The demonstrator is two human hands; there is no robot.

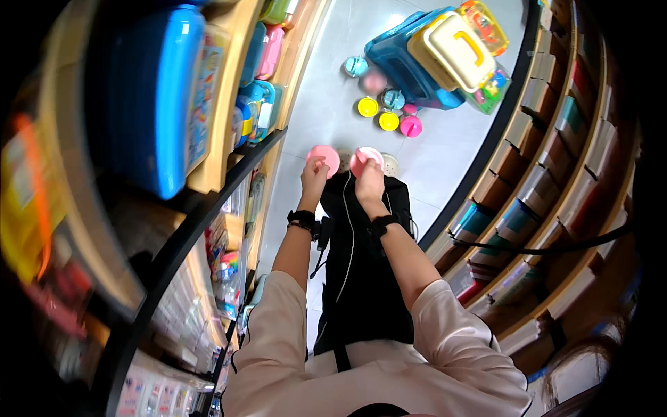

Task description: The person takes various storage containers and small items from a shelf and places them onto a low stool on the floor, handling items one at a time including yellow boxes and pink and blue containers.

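Note:
My left hand [312,182] grips a pink round lid or shallow container [330,155] by its near edge. In my right hand [370,185] is a second pink round piece [356,166], with a paler rim and a raised strip across its top. The two pieces are held apart, side by side above my light perforated shoes [391,165]. Beyond them on the floor stand small round lidded containers: a blue one [356,66], another blue one [393,99], two yellow ones [368,107] and a bright pink one [411,126]. One pale pink item [373,81] is blurred.
A large blue plastic bin [396,57] stands ahead, with a cream box [453,49] with a yellow handle, an orange case [487,28] and a clear pack of coloured pieces [489,93]. Stocked shelving [208,182] rises on my left; book shelves [513,177] line my right.

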